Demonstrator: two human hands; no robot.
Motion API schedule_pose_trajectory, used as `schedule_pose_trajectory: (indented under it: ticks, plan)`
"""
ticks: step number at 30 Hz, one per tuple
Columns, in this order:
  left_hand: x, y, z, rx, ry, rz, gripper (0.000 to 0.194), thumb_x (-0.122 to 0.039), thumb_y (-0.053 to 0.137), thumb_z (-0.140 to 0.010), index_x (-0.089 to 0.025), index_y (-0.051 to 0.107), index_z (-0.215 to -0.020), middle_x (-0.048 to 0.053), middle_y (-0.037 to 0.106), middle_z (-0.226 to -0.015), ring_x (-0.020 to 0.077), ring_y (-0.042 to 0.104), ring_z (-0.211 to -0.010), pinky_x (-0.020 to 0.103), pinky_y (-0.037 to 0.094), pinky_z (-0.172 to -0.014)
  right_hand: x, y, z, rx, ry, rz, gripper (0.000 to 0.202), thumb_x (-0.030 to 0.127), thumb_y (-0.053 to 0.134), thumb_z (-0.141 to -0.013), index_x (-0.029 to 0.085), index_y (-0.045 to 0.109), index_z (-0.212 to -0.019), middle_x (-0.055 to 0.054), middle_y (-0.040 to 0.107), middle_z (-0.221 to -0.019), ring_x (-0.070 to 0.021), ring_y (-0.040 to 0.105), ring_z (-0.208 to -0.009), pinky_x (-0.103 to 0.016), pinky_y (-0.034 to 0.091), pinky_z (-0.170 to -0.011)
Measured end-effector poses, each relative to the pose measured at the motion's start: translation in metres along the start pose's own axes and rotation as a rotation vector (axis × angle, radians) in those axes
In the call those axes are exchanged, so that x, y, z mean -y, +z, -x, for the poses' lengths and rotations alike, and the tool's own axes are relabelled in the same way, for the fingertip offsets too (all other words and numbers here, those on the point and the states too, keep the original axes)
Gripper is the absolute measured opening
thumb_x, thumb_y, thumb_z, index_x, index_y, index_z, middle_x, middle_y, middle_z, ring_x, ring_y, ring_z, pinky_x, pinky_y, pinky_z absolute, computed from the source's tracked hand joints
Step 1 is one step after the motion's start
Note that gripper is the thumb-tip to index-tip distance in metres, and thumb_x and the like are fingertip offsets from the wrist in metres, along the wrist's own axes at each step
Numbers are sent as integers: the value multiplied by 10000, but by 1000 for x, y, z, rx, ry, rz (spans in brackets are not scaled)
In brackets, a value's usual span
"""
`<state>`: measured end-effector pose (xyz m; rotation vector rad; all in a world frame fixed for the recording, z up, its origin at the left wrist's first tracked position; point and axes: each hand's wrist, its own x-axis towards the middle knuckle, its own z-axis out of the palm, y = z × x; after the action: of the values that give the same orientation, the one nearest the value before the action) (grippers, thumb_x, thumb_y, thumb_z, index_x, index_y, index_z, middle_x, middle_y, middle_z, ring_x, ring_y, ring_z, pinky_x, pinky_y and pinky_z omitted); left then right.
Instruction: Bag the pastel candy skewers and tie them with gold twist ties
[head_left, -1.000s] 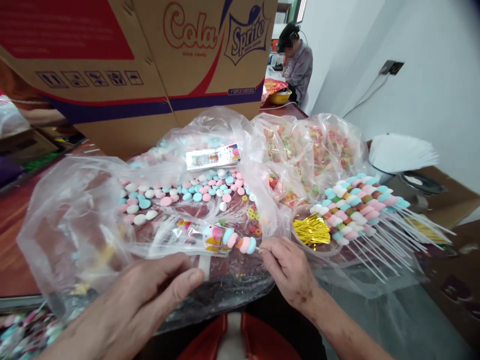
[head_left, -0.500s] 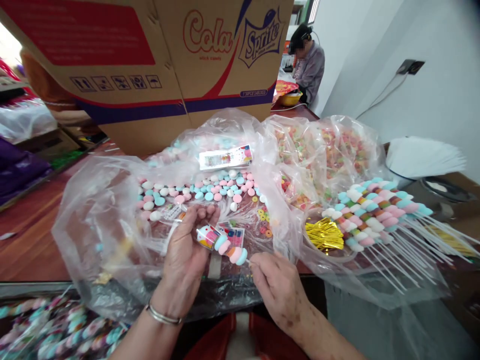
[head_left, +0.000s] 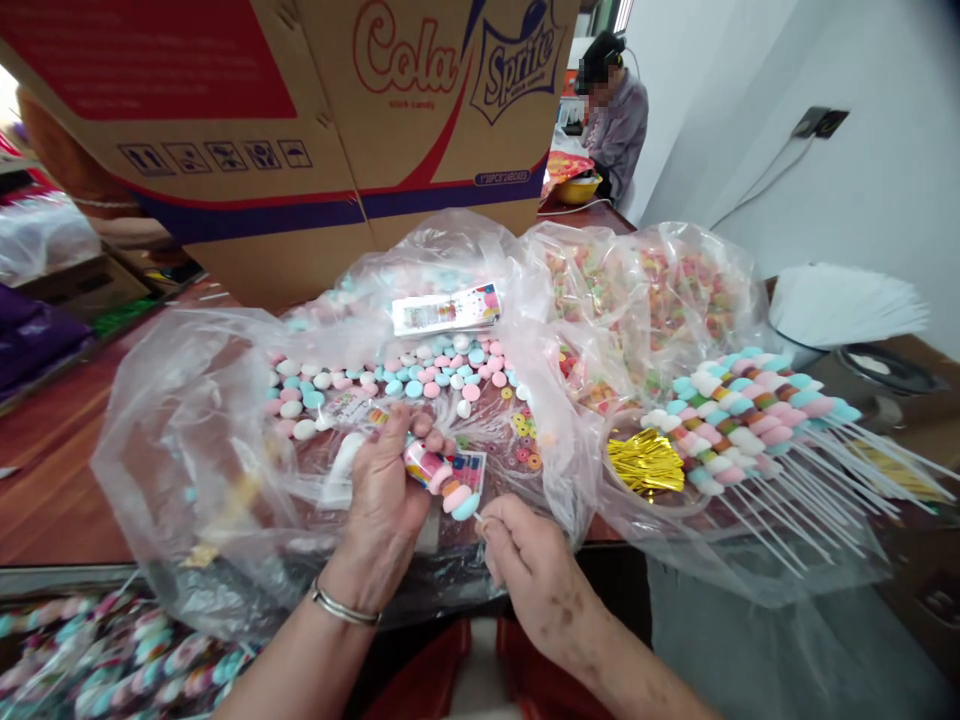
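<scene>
A candy skewer (head_left: 454,494) of pink, blue and orange-brown pieces is held slantwise between my hands. My left hand (head_left: 391,492), with a metal bangle at the wrist, has its fingers closed around the upper end, where a printed clear wrapper (head_left: 424,462) covers the candy. My right hand (head_left: 525,545) pinches the white stick just below the lowest blue piece. Behind the skewer lies a printed card (head_left: 472,466) on the plastic. Loose pink, blue and white candies (head_left: 390,380) spread beyond my left hand, and small gummy rings (head_left: 525,440) lie to their right.
Finished-looking skewers (head_left: 757,410) are piled at right beside gold twist ties (head_left: 646,463). A bag of gummy rings (head_left: 660,290), a stack of printed wrappers (head_left: 447,310) and a large carton (head_left: 262,230) stand behind. Wrapped skewers (head_left: 112,650) lie lower left. A person (head_left: 619,120) sits at the back.
My left fingers have closed round the wrapped upper end, where the hand was more open before. Both hands and the skewer have shifted slightly; the wrapper now sits further along the candy.
</scene>
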<state>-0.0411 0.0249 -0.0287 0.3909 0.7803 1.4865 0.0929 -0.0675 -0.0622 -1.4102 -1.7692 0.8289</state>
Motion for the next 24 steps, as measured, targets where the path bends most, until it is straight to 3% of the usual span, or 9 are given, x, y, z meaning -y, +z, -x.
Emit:
schedule_pose_trajectory:
  ticks: [4,6,8,11,13,16,20,24]
  plan:
    - [9,0,5,11,-25,-27,272,-303,802,-738,-160,570,-746,-73,518,-593,82,532,-493,232,534,-555,-5,8,-3,-317,-220,367,225,155,382,-962,189,570,-843,2,596,-588,-150,559,-515,-277,362,-556]
    - [16,-1,9,35,-64,-23,277,-305,809,-734,-161,572,-739,-77,510,-575,88,553,-517,241,547,-608,-7,9,-3,-417,-311,486,231,116,394,-951,184,571,-819,-7,596,-588,-157,554,-517,-296,362,-585]
    - [22,-3,15,57,-117,-20,270,-295,811,-733,-160,578,-725,-72,518,-576,100,586,-554,245,551,-636,-8,7,-2,-391,-282,418,230,126,391,-954,184,566,-817,-3,587,-594,-148,544,-521,-288,361,-575]
    - [25,-7,20,85,-171,-34,257,-314,823,-719,-161,620,-759,-32,607,-638,158,671,-681,283,570,-694,-9,1,-1,-186,-59,55,246,219,361,-982,197,539,-814,30,517,-574,-120,489,-505,-245,344,-509]
    - [20,-10,19,80,-180,-40,317,-395,826,-702,-151,656,-812,29,692,-734,224,706,-793,338,586,-740,-11,-3,0,-74,86,-177,271,289,357,-992,209,497,-774,53,446,-560,-104,430,-493,-222,324,-477]
    - [5,-11,9,47,-136,-14,448,-516,796,-694,-123,683,-877,127,748,-895,286,711,-907,394,598,-779,-11,-8,-1,-3,171,-355,291,347,362,-990,216,455,-748,64,406,-554,-96,392,-494,-211,316,-468]
    - [-8,-6,-5,5,-14,16,374,-458,791,-719,-128,670,-849,119,751,-874,289,714,-937,431,586,-858,-7,-11,-2,0,138,-261,278,334,381,-971,214,473,-738,55,445,-555,-102,430,-512,-213,331,-489]
    - [-4,3,-7,-110,33,-69,193,-218,737,-795,-136,613,-674,-11,626,-596,169,696,-662,353,612,-784,-4,-5,-2,-105,2,10,218,280,413,-947,203,554,-798,30,539,-595,-113,503,-523,-224,353,-516]
